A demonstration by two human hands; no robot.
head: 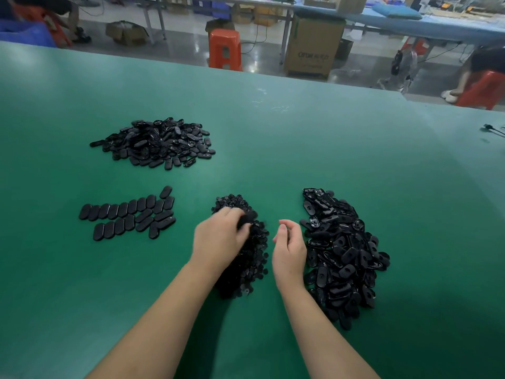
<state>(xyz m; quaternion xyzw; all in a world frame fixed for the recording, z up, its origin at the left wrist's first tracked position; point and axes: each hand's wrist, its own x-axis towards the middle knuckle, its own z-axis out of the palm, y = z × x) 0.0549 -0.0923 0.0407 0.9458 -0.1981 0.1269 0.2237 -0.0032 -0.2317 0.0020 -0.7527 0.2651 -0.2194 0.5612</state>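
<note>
Green matting covers a factory bench (300, 138) where assembly appears at the pick-up step: at lower centre, the left hand (218, 239) digs curled fingers into a heap of small black round plastic discs (246, 272), gripping a blurred clump. Just right of it, the right hand (289, 250) hangs loosely curled, apparently empty, beside a pile of black oval plastic shells (344, 255); picking one likely follows.

Both forearms bare, reaching forward; left hand (218, 239) palm-down, fingers curled, blurred; right hand (289, 248) on edge, fingers loosely curled.

Left hand (218, 236) among small black discs (246, 266)
</note>
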